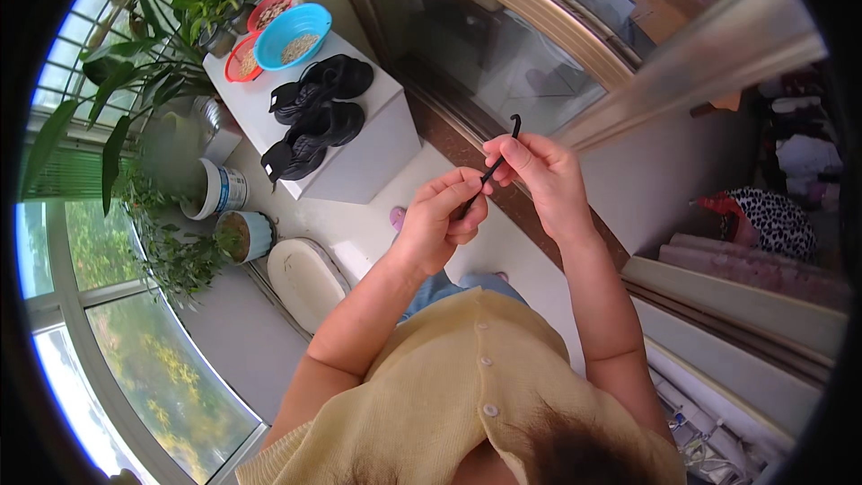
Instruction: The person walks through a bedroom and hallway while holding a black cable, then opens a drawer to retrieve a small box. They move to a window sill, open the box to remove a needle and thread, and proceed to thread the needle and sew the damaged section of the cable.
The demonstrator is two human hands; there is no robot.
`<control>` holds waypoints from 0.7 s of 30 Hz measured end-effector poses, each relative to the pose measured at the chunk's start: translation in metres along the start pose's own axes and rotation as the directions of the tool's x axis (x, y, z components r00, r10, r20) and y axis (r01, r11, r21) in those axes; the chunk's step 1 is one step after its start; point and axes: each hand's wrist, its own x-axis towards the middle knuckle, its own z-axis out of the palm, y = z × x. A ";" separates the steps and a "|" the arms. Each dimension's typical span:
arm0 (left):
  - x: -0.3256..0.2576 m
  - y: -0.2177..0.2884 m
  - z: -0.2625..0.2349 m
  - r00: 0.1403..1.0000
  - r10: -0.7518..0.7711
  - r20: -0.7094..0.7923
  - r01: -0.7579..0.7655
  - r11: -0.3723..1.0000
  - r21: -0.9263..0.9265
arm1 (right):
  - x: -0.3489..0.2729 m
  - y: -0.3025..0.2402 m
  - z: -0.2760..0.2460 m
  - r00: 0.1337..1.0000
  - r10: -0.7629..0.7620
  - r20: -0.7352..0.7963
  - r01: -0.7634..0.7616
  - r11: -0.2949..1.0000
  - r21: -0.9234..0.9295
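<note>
While both hands are raised in front of the chest, they share one thing: a thin black hook-ended rod (492, 166), held slanting up to the right with its curled tip above the right hand.

The left hand (444, 220) has its fingers (467, 187) curled in and pressed together on the lower end of the rod, thumb against forefinger, so the bottom part disappears into the grip. The right hand (539, 181) pinches the rod higher up, thumb and forefinger clamped on it just below the hook, the other fingers folded loosely behind. The two hands are just beside each other, knuckles nearly touching. Both forearms rise from the lower edge, elbows bent, wrists angled inward toward each other above a pale yellow buttoned top (476, 386).

Below and to the left stands a white box-like surface (377, 148) carrying a pair of black shoes (314, 117), with a blue bowl (292, 36) and red bowls (241, 61) at its far end. Green potted plants (162, 63) crowd the window side, and two small pots (229, 211) sit on the floor near a white oval lid (305, 280). A sliding glass door (485, 45) runs along the far side.
</note>
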 end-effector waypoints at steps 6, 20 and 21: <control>0.004 -0.092 0.104 0.974 -0.083 0.212 0.065 0.994 0.090 | -0.130 -0.022 -0.102 0.982 -0.171 -0.076 0.168 0.985 -0.034; 0.010 -0.201 0.256 0.728 -0.476 0.494 0.217 0.843 0.491 | -0.318 -0.032 -0.206 0.711 -0.315 -0.628 0.366 0.929 -0.051; 0.011 -0.206 0.264 0.695 -0.510 0.507 0.233 0.826 0.513 | -0.325 -0.031 -0.209 0.688 -0.306 -0.658 0.374 0.926 -0.040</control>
